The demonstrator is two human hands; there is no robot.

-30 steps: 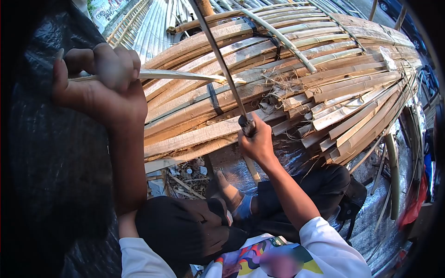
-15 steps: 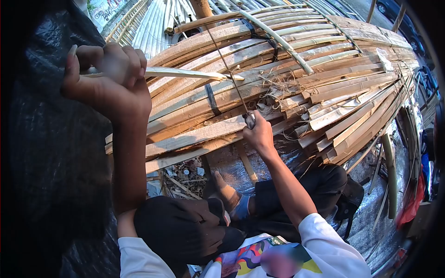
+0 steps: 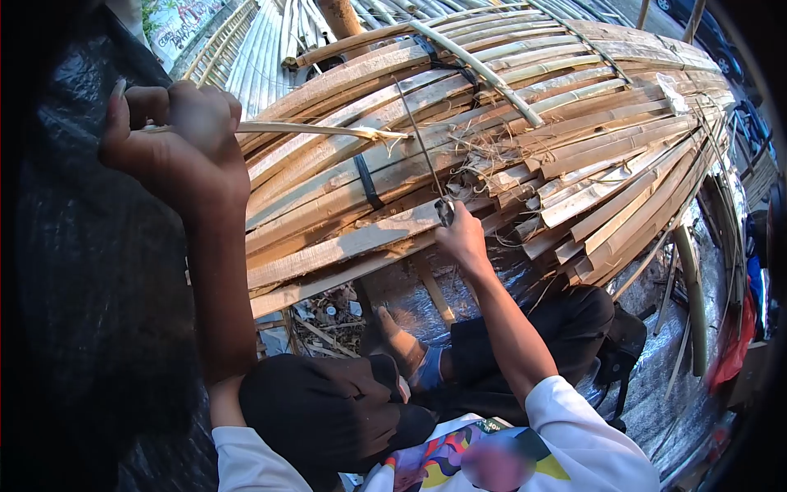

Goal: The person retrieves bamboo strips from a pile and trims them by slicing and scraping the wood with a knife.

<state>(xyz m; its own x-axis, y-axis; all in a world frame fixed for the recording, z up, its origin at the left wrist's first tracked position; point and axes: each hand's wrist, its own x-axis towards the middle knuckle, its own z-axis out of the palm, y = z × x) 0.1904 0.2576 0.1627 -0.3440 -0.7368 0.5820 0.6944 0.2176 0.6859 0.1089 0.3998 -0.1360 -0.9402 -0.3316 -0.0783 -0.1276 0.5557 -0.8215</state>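
Note:
My left hand [image 3: 176, 152], raised at the left, is closed around a thin split bamboo strip [image 3: 316, 129]. The strip points right, and its frayed pale tip lies close to the blade. In my right hand [image 3: 461, 235], the fingers are wrapped around the dark handle of a long-bladed knife [image 3: 420, 141]. Its narrow blade, seen nearly edge-on, points up and slightly left, past the strip's tip; whether the two touch I cannot tell. Beneath both lies a large stack of split bamboo slats [image 3: 344, 184], with curly shavings [image 3: 492, 156] scattered on it.
A bamboo pole [image 3: 479, 66] lies across the slats, and black ties [image 3: 369, 182] bind some of them. My bent legs [image 3: 328, 402] and a bare foot [image 3: 402, 340] are below the stack. A dark tarp [image 3: 90, 271] hangs at the left. Silvery sheeting [image 3: 656, 410] covers the ground at right.
The knife blade has swung, and less of its length shows above the strip. My left hand and the strip sit slightly further left. The whole view has shifted a little.

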